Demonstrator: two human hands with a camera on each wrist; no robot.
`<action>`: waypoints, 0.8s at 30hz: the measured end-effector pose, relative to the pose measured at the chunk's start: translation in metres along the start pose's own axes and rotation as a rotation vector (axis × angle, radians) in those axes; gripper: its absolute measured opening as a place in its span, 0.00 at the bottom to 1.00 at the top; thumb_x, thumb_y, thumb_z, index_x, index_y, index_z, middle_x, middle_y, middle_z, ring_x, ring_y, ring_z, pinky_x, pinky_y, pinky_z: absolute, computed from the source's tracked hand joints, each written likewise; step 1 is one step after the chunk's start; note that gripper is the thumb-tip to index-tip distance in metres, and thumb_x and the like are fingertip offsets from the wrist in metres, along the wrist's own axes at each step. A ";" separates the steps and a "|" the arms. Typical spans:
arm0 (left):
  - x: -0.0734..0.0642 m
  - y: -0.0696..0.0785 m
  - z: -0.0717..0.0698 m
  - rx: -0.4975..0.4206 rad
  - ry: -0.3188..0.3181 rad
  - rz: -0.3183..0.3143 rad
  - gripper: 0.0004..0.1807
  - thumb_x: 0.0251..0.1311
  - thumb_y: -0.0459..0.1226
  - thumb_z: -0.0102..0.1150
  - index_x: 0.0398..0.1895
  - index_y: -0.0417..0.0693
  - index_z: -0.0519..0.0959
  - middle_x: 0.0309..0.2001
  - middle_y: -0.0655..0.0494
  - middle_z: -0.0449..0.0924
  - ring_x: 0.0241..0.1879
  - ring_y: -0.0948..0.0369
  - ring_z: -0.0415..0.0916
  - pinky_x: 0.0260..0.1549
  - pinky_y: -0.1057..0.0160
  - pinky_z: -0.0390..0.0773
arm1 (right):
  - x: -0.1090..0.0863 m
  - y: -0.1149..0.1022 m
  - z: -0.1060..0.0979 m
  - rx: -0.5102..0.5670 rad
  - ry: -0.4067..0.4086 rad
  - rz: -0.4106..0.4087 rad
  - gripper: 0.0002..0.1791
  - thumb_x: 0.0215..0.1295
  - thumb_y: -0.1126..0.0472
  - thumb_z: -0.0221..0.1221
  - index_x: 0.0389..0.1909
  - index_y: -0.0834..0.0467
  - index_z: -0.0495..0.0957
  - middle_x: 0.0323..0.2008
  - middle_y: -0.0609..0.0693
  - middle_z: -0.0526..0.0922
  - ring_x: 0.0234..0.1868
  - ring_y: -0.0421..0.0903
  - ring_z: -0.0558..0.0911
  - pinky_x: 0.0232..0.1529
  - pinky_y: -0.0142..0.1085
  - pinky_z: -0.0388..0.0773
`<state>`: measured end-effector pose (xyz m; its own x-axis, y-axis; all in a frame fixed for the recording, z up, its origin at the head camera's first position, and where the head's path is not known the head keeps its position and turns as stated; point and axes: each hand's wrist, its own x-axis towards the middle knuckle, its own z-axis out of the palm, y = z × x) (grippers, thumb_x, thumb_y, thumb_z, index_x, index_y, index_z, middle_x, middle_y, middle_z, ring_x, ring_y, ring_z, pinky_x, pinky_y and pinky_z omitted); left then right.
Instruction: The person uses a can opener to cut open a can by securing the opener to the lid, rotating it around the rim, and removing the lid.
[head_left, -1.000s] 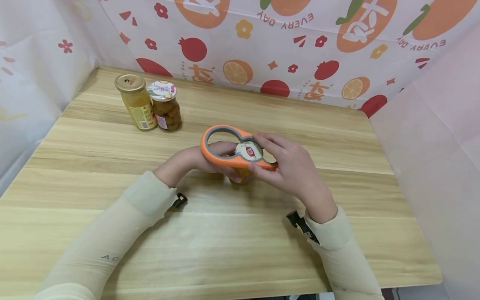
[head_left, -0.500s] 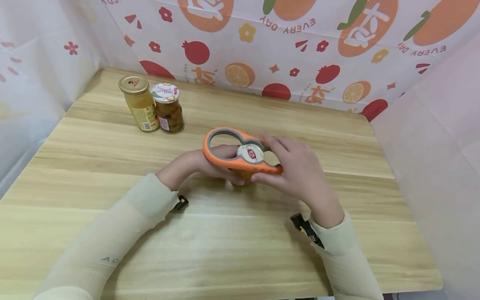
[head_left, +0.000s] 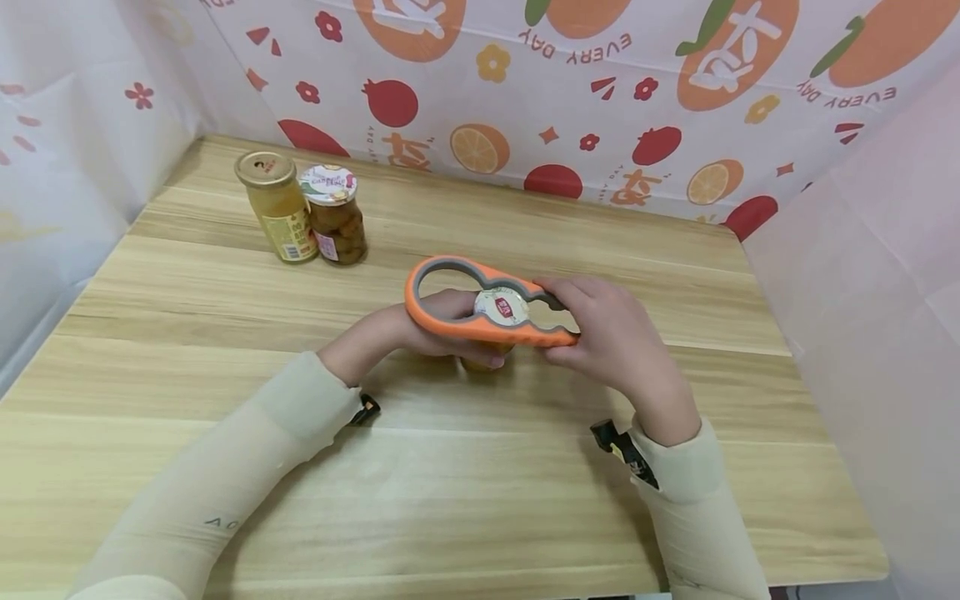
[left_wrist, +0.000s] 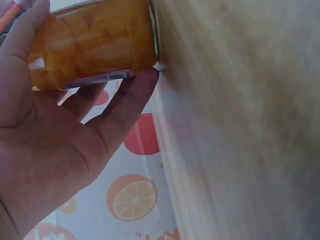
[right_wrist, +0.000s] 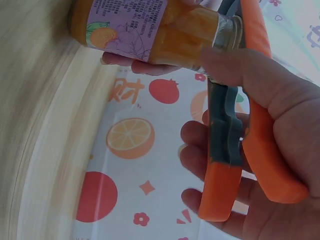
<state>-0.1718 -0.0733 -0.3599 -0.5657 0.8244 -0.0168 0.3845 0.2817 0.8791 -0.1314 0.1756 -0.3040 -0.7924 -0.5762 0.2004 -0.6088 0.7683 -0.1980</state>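
Observation:
In the left wrist view a glass jar (left_wrist: 95,45) of orange fruit pieces stands with its base at the tabletop. My left hand (left_wrist: 50,140) holds it, thumb on one side and fingers on the other. An orange and grey jar opener (head_left: 517,334) lies around the white lid (head_left: 501,307), which shows through its middle opening. Its large round loop points left, over the left hand. On the right, my right hand (head_left: 611,333) grips the two handle ends, which stand slightly apart. The right wrist view shows the jar's purple label (right_wrist: 127,25) and fingers curled around one handle (right_wrist: 220,192).
Two closed jars stand side by side at the back left of the wooden table (head_left: 450,500): a yellow one with a gold lid (head_left: 266,167) and a brown one with a patterned lid (head_left: 328,185). A fruit-print curtain (head_left: 480,108) hangs behind the table.
My right hand has slid rightward along the jar opener, from beside the lid to the handle ends, exposing more of the handles. The left hand still holds the jar in the same place.

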 end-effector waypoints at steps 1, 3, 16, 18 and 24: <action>0.000 0.001 0.000 -0.009 0.002 -0.017 0.47 0.57 0.48 0.72 0.77 0.67 0.56 0.73 0.68 0.63 0.61 0.67 0.67 0.61 0.59 0.67 | 0.001 0.000 0.000 0.002 -0.004 -0.004 0.39 0.47 0.54 0.76 0.64 0.50 0.74 0.48 0.44 0.84 0.48 0.44 0.80 0.50 0.43 0.78; 0.000 0.001 0.000 -0.030 0.001 -0.021 0.47 0.57 0.46 0.72 0.77 0.65 0.57 0.72 0.67 0.65 0.59 0.66 0.68 0.61 0.58 0.68 | 0.002 0.002 0.000 0.011 -0.013 -0.014 0.39 0.47 0.57 0.75 0.63 0.51 0.75 0.49 0.46 0.84 0.49 0.46 0.80 0.51 0.44 0.78; 0.001 0.013 -0.007 0.017 -0.014 0.209 0.36 0.61 0.37 0.65 0.72 0.44 0.64 0.58 0.60 0.78 0.52 0.67 0.72 0.54 0.70 0.70 | 0.022 0.011 0.003 0.046 -0.037 -0.086 0.34 0.51 0.70 0.71 0.62 0.54 0.75 0.52 0.50 0.83 0.52 0.49 0.78 0.67 0.46 0.67; 0.000 0.017 -0.007 -0.043 -0.031 0.178 0.34 0.60 0.35 0.65 0.69 0.41 0.66 0.52 0.59 0.80 0.48 0.66 0.73 0.51 0.70 0.71 | 0.025 0.011 0.004 0.037 -0.033 -0.096 0.33 0.53 0.70 0.71 0.62 0.54 0.75 0.54 0.50 0.82 0.56 0.49 0.78 0.74 0.49 0.57; 0.002 0.012 -0.006 -0.175 -0.163 0.098 0.32 0.63 0.36 0.64 0.70 0.42 0.65 0.57 0.54 0.76 0.52 0.65 0.73 0.55 0.69 0.72 | 0.036 0.013 0.009 0.024 -0.009 -0.129 0.32 0.52 0.74 0.70 0.59 0.54 0.76 0.52 0.50 0.82 0.58 0.49 0.76 0.77 0.48 0.49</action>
<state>-0.1723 -0.0712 -0.3463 -0.4017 0.9157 0.0090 0.2919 0.1187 0.9491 -0.1681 0.1621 -0.3081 -0.7077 -0.6725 0.2167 -0.7063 0.6809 -0.1938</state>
